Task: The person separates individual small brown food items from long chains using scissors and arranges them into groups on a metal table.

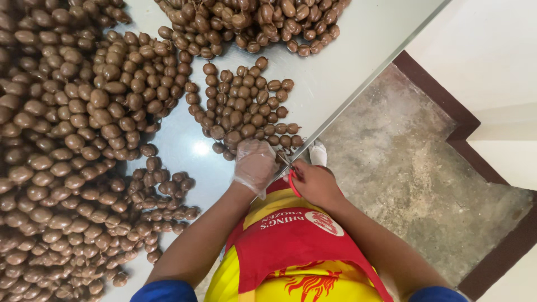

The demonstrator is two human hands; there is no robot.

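Your left hand [254,165], in a thin clear glove, pinches a string of brown sausage links [241,112] at the near edge of the shiny steel table [347,61]. Your bare right hand [316,183] grips red-handled scissors [291,178] beside it. Glossy oval links pile up left.

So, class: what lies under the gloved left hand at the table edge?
The left hand rests on brown sausage links at the steel table edge. Links show around its fingers; whatever lies beneath the palm is covered.
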